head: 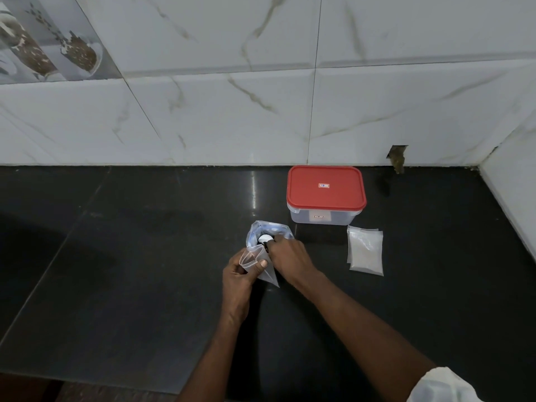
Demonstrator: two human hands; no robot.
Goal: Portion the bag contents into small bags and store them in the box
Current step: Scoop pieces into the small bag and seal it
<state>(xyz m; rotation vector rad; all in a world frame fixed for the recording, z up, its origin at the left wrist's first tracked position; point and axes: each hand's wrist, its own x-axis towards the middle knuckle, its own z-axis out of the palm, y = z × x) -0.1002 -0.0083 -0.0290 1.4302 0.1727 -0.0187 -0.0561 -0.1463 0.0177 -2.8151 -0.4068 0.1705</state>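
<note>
On the black stone counter (pixel 116 271), the clear rectangular plastic box with red lid (pixel 325 187) stood right of centre. Small filled clear plastic bags (pixel 365 250) lay just below-right of it; the large open clear plastic bag (pixel 268 230), below-left.

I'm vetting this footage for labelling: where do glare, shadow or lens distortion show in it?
Head view: a vertical glare streak on the glossy black stone counter left of the red-lidded clear plastic box; head view: soft shadow darkens the counter's left side; head view: wide-angle lens slightly bows the marble wall-tile joints.
</note>
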